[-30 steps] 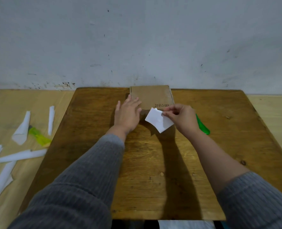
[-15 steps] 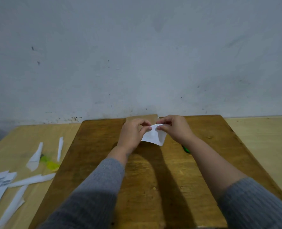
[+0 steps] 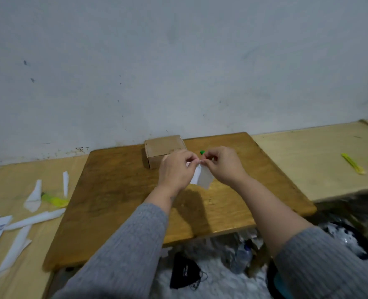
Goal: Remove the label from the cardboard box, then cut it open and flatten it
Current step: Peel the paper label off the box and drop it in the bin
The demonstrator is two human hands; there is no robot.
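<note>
1. Both hands have come together on the label [image 3: 202, 177] since a second ago: back then only the right hand pinched it while the left lay flat on the cardboard box [image 3: 164, 150]; now the left hand [image 3: 175, 169] and the right hand [image 3: 220, 164] each pinch its upper edge between thumb and curled fingers, and the view has swung up and to the right.

2. Held in the air just in front of the box, the label hangs creased or partly folded. It looks fully off the box, which sits closed near the back edge of the wooden counter [image 3: 118, 190], close to the wall.

3. Likely risk: the adhesive side may stick to the fingers or to itself as it is folded, so it may not drop cleanly when released.

4. If it is let go over the counter, it could land sticky side down there or back on the box and need peeling again.

5. A green tool [image 3: 202, 152], probably the cutter, shows only as a tip behind the hands beside the box. Reaching for it blind with a label stuck to a finger could nudge it towards the edge.

6. White paper strips [image 3: 35, 219] and a yellow-green tool [image 3: 54, 199] lie on the lower surface to the left; another yellow tool [image 3: 352, 164] lies far right. Grabbing the wrong one would cost time.

7. Cutting has not begun, so the box may slide towards the wall if not braced.
</note>
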